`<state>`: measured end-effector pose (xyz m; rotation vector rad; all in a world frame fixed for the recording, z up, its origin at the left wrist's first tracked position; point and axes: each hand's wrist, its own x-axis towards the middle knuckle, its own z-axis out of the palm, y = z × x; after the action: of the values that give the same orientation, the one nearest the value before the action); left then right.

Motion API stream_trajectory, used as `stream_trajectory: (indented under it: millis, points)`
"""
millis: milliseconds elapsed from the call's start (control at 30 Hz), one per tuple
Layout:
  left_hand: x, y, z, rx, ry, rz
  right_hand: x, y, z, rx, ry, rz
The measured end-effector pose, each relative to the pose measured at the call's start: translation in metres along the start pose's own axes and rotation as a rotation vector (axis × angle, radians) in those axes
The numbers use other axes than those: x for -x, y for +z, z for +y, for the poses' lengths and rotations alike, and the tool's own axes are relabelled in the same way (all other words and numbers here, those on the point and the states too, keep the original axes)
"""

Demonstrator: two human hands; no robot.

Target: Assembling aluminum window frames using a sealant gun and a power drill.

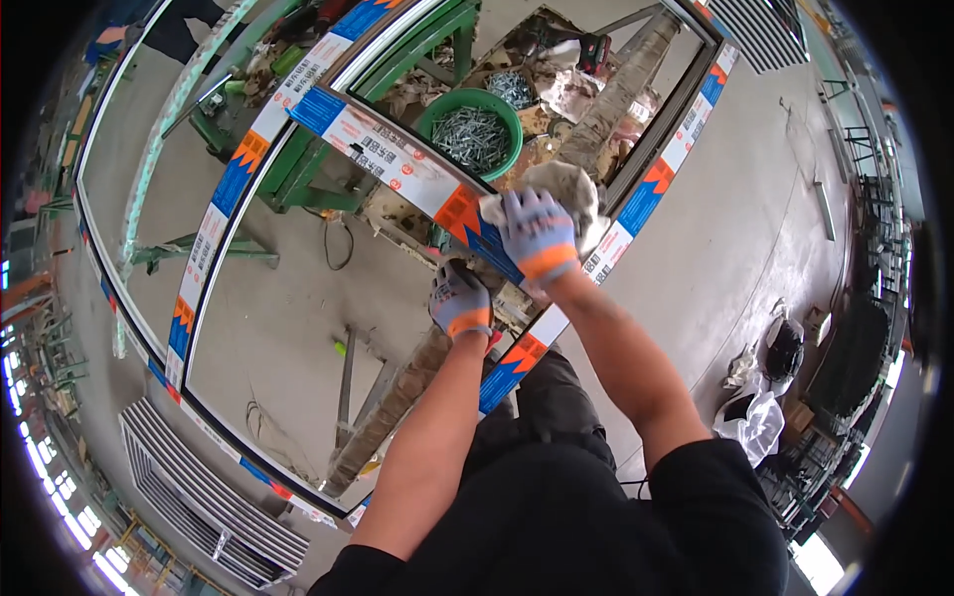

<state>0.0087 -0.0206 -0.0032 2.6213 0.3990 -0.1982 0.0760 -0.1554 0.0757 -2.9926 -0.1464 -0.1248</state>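
Note:
A large window frame, its profiles covered in blue, orange and white protective tape [378, 149], lies across padded supports in front of me. My right hand [540, 236], in a grey glove with an orange cuff, presses a whitish rag [571, 191] onto the corner where the crossbar meets the right-hand profile. Its fingers lie over the cloth. My left hand [461, 300], gloved alike, is at the near side of the crossbar close to that corner. Its fingers are curled, and what they grip, if anything, is hidden.
Beneath the frame's far opening stands a green bowl [516, 144] of screws, beside more loose screws [510, 89] and a cordless drill [594, 52]. A wrapped beam [621, 94] supports the frame. Green steel stands [288, 179] are left; slatted panels [204, 497] and plastic bags [755, 422] lie on the floor.

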Motion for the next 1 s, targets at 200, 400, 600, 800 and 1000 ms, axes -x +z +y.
stream_trajectory:
  millis: [200,400,600,800,1000]
  points:
    - [-0.003,0.005,-0.005,-0.004,0.022,0.09,0.012,0.0,0.0,-0.017,0.003,0.039]
    - [-0.002,0.002,-0.008,0.03,-0.041,0.024,0.107,-0.03,0.011,-0.017,-0.033,-0.208]
    - [0.002,0.003,-0.014,-0.027,0.05,0.193,0.009,-0.004,-0.017,-0.065,-0.227,-0.01]
    - [0.0,0.002,-0.011,-0.085,0.051,0.145,-0.169,0.028,-0.086,0.05,-0.392,-0.046]
    - [-0.001,0.0,0.005,-0.108,0.066,0.152,-0.177,0.042,-0.064,0.261,-0.563,0.197]
